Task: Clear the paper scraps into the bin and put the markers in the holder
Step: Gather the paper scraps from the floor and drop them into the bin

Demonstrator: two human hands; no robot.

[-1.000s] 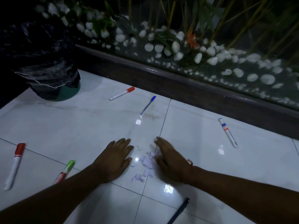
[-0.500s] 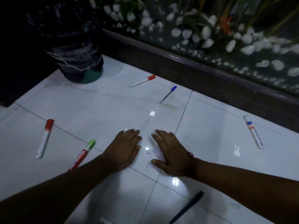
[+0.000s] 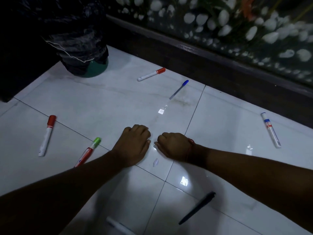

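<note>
On the white tile floor my left hand and my right hand rest close together, both curled into fists over the spot where the paper scraps lay. Those scraps are hidden inside my fingers. One small scrap lies loose just behind the hands. Scattered around are a red-capped marker, a blue pen, a blue-banded marker, a second red-capped marker, a green-capped marker and a black pen. The bin, lined with a black bag, stands at the far left.
A dark wooden ledge runs along the far side, with a glass panel of white pebbles and plants behind it. A white pen lies at the bottom edge. A dark block borders the floor on the left.
My flat, spread hands have swept together and curled into fists. The pile of scraps seen between them is now out of sight, with one scrap left behind. The view has tilted left.
</note>
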